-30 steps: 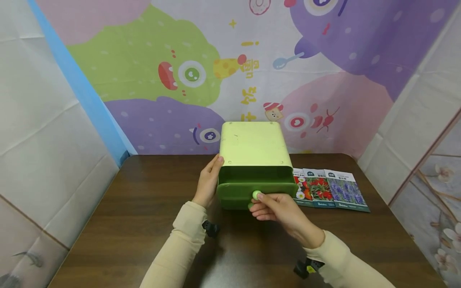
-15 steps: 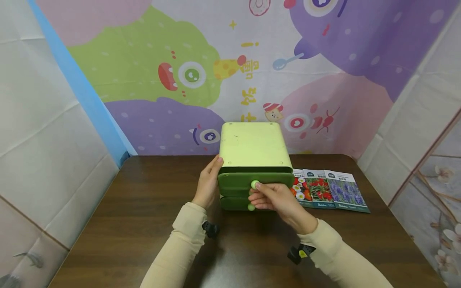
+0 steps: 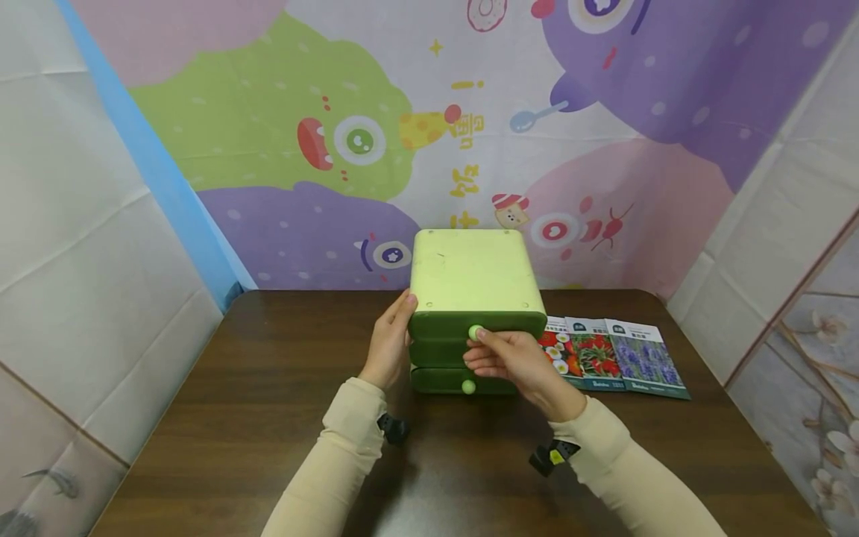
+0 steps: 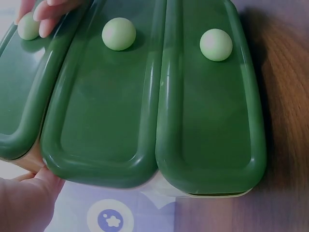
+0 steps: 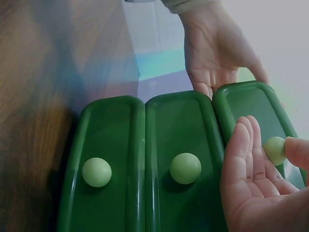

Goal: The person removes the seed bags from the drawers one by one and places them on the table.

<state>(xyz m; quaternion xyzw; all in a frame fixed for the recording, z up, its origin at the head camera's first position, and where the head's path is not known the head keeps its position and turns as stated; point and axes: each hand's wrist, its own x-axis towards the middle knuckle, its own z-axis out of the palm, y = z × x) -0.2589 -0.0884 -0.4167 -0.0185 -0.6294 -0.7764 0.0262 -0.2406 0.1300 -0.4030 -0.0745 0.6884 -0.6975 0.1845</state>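
A pale green drawer box (image 3: 473, 268) with dark green drawer fronts stands on the table. My right hand (image 3: 523, 365) pinches the round knob (image 3: 475, 333) of the top drawer (image 3: 432, 343) between thumb and fingers. That drawer's front sits up against the box's edge. My left hand (image 3: 387, 335) rests along the box's left side, thumb by the upper front corner; its fingers are partly hidden there. In the left wrist view, the middle knob (image 4: 119, 34) and bottom knob (image 4: 216, 45) stand free of either hand.
Seed packets with flower pictures (image 3: 597, 354) lie overlapping on the brown table (image 3: 268, 418), right of the box. A cartoon-printed cloth (image 3: 302, 112) hangs behind the table's far edge. Pale panels (image 3: 87, 261) flank both sides.
My right hand has pushed the top drawer inward, from well pulled out to closed, keeping hold of its knob. The left hand stays at the box's side.
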